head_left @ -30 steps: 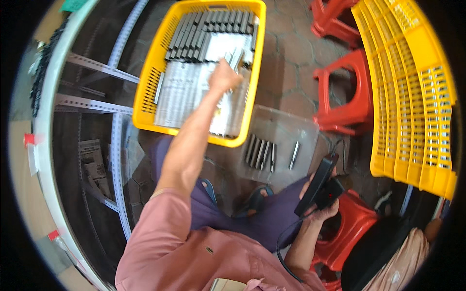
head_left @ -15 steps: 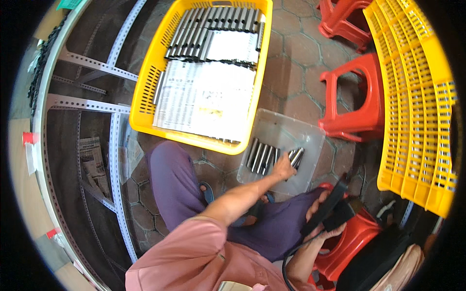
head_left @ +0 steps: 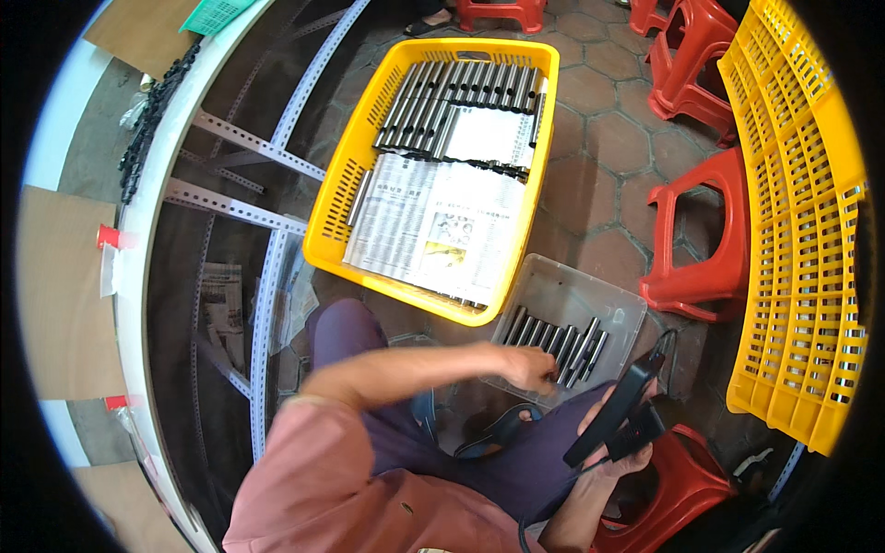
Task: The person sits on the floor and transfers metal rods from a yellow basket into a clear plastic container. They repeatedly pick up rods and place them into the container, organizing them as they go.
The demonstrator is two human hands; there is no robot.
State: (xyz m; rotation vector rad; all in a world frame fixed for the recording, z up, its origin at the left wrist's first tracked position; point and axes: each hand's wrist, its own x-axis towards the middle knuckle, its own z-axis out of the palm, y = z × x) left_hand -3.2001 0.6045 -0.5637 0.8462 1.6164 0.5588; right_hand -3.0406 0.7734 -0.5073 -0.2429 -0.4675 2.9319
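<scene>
My left hand (head_left: 531, 369) reaches over the near side of a clear plastic box (head_left: 630, 304), its fingers curled and slightly blurred. What they hold, if anything, is hidden. Close to the fingertips, several dark metal tubes (head_left: 546, 337) lie side by side in the box. A few more metal tubes (head_left: 590, 353) rest slightly apart at the right of the row. At the lower right, my right hand (head_left: 636, 456) is closed around a black flat device (head_left: 616, 410) with a cable, above my right knee.
Beyond the box, a yellow basket (head_left: 318, 244) holds rows of metal tubes and newspaper sheets (head_left: 406, 217). Red stools (head_left: 701, 235) stand at the right, next to another yellow basket (head_left: 784, 369) with tubes. A perforated metal frame (head_left: 267, 323) stands at left.
The view has shifted, so the scene sits lower and further right. My left hand has drawn back from the right-hand tubes toward the box's near side; those tubes now lie uncovered.
</scene>
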